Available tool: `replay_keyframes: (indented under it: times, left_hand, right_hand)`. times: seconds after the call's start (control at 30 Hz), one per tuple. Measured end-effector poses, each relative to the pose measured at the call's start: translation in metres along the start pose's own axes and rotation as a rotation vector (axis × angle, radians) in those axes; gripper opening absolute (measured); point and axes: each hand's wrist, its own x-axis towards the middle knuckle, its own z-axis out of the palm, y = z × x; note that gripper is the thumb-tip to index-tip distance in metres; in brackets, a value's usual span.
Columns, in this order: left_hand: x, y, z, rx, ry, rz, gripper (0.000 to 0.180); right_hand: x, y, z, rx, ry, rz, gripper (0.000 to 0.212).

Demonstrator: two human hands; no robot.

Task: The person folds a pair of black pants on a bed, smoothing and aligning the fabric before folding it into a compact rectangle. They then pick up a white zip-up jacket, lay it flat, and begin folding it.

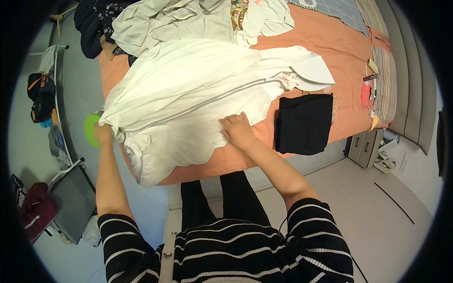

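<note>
A white zip-up hooded jacket lies spread across the bed, its grey zipper running lengthwise. Its hood end, with a stiff white visor, points to the right. At the left end, my left hand is closed on the jacket's bunched hem. My right hand rests on the near side of the jacket, fingers spread and holding nothing. Just right of the jacket sits a folded black garment. A lime-green rounded object shows partly behind my left hand; its kind is unclear.
The bed has an orange cover. Rumpled pale clothes and dark clothes lie along the far side. A white-framed rack with bags stands left. A small bedside cabinet is at the right, near the padded headboard.
</note>
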Motion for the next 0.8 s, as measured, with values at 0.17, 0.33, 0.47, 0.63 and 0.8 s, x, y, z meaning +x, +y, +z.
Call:
replay_keyframes:
  times: [0.17, 0.33, 0.47, 0.63, 0.8]
  left_hand:
    - [0.016, -0.026, 0.018, -0.006, 0.036, -0.014, 0.04]
    - [0.002, -0.014, 0.009, -0.281, 0.093, -0.018, 0.039]
    - [-0.057, 0.047, -0.02, -0.322, -0.035, 0.212, 0.041]
    - [-0.139, 0.125, -0.017, -0.06, -0.349, 0.443, 0.045]
    - [-0.201, 0.179, 0.026, 0.004, -0.253, 1.064, 0.058]
  right_hand:
    - [0.004, 0.047, -0.026, 0.198, 0.24, -0.046, 0.023]
    - [0.014, 0.101, -0.079, -0.046, 0.619, 0.34, 0.02]
    - [0.023, 0.143, -0.093, -0.346, 0.686, 0.371, 0.019]
    - [0.028, 0.156, -0.091, -0.196, 0.269, 0.434, 0.014]
    - [0.014, 0.154, -0.086, -0.043, 0.376, 0.282, 0.013]
